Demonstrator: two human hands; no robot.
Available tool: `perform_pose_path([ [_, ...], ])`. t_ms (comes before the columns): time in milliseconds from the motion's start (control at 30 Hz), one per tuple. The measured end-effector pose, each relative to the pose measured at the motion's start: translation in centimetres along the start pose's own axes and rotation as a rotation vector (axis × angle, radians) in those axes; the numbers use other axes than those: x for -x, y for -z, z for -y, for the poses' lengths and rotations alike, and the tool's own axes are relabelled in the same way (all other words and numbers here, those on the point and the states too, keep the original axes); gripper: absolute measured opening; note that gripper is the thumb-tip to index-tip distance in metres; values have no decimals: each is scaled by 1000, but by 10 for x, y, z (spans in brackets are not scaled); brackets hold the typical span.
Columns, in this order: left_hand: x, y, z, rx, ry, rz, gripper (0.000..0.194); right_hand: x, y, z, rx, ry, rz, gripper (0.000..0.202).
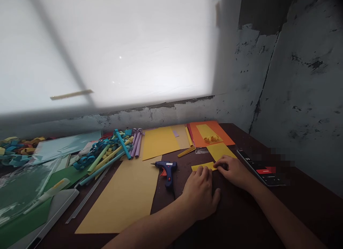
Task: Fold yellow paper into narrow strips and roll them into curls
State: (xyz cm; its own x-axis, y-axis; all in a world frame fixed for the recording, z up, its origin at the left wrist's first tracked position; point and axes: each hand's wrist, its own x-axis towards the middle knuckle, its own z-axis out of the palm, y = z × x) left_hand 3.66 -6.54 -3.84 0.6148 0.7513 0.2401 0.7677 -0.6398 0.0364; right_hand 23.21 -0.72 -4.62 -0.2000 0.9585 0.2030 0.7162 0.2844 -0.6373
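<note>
A narrow piece of yellow paper (pixel 197 167) lies on the dark table, looking folded or rolled. My left hand (pixel 199 193) holds it down with bent fingertips, the thumb standing apart. At the paper's right end, my right hand (pixel 232 171) pinches with thumb and forefinger. Just behind the right fingers lies a flat yellow sheet (pixel 220 151), partly covered by that hand. Left of my hands, a blue hot glue gun (pixel 168 172) with an orange trigger rests on its side. What lies under my left fingers is hidden.
A large tan sheet (pixel 125 195) lies at left. Behind are yellow card (pixel 159 143), orange card (pixel 223 136), purple paper tubes (pixel 137 143) and a brown-yellow strip (pixel 186 151). Blue and green paper rolls (pixel 107 154) pile up leftward. A phone (pixel 261 168) lies at right, near the wall.
</note>
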Motion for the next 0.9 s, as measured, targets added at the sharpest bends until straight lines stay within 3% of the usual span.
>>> perform_pose_path([
  [333,-1,3,-4,1,21,50,55,-1,-2,-1,36,1,-8,25],
  [667,1,-1,-3,-26,27,23,60,-4,-7,-3,83,-23,-20,20],
  [900,0,1,-5,-69,14,30,57,0,-7,2,-14,149,-11,24],
])
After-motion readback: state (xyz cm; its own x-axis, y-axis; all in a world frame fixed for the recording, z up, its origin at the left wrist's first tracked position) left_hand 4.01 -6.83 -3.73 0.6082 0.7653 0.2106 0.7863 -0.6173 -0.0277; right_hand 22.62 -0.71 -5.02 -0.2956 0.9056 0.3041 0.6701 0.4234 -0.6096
